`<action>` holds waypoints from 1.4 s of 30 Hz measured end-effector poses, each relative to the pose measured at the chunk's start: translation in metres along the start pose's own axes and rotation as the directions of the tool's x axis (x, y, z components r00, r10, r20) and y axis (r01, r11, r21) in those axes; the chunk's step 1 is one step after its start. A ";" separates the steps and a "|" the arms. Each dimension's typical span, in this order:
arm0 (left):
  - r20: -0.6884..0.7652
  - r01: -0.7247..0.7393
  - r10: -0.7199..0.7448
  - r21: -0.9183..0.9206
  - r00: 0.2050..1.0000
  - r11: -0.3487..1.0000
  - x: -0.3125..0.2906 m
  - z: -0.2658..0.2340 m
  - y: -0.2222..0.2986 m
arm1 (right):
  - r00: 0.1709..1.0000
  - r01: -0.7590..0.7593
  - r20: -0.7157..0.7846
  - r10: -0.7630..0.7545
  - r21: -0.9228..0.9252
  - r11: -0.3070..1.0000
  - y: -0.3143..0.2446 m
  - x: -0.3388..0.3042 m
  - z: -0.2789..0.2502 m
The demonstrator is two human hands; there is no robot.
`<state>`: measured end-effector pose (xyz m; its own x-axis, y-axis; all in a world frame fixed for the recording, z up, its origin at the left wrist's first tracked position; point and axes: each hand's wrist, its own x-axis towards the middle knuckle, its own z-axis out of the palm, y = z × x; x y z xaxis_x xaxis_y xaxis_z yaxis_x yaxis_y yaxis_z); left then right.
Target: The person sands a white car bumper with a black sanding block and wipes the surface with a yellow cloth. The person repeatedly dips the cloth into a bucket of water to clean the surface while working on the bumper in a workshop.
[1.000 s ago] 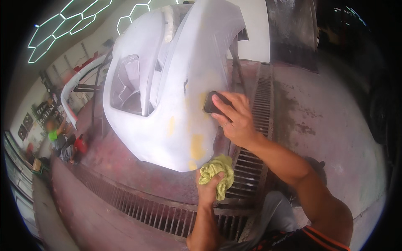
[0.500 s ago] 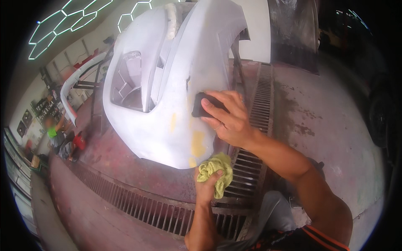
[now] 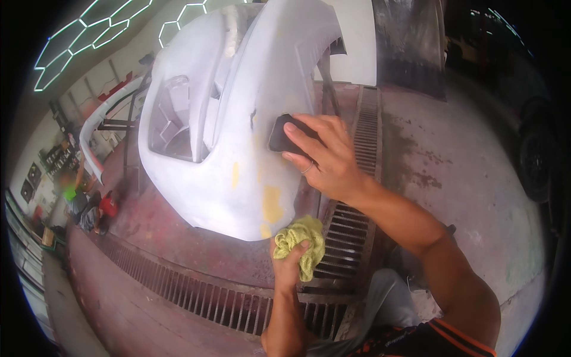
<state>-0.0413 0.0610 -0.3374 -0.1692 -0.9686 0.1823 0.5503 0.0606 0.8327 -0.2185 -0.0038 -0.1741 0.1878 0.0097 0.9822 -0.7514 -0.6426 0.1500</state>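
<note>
A car bumper (image 3: 205, 205) in pale grey-white primer stands on a stand in front of me, with yellowish filler patches (image 3: 272, 205) near its lower end. My right hand (image 3: 333, 163) is closed on a black sanding block (image 3: 282, 137), which is pressed flat to the bumper's right side. Beneath the bumper's lower corner, my left hand (image 3: 286, 265) grips a bunched yellow-green cloth (image 3: 307, 231). The cloth hides part of that hand, and whether it also touches the bumper I cannot tell.
Floor gratings (image 3: 238, 306) run below and to the right of the bumper. At the far left a person (image 3: 83, 205) crouches beside a red container (image 3: 109, 204), near another bumper (image 3: 89, 134) on a stand. A dark wheel (image 3: 535, 152) stands at the right edge.
The sanding block in my right hand has slid up and slightly right along the bumper's side. My left hand still holds the cloth, and the whole view has shifted a little.
</note>
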 end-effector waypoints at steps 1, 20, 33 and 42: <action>-0.015 0.002 -0.002 0.002 1.000 1.000 -0.001 -0.002 0.000 | 0.999 0.033 0.025 -0.033 -0.005 0.999 -0.008 0.009 0.009; 0.013 0.027 -0.027 -0.015 1.000 1.000 -0.002 -0.009 0.001 | 0.995 0.103 -0.019 -0.101 0.154 0.983 -0.016 0.019 0.039; 0.019 0.068 -0.066 -0.074 0.998 0.995 -0.003 -0.006 -0.003 | 0.995 0.094 -0.026 -0.092 0.093 0.991 -0.014 0.010 0.040; -0.044 0.000 -0.001 -0.018 0.999 1.000 -0.005 0.003 0.001 | 0.998 0.063 -0.012 -0.062 0.114 0.991 -0.026 0.021 0.046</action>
<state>-0.0421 0.0666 -0.3362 -0.1333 -0.9784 0.1582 0.5648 0.0562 0.8233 -0.1663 -0.0219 -0.1626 0.2266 0.0585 0.9722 -0.6609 -0.7240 0.1976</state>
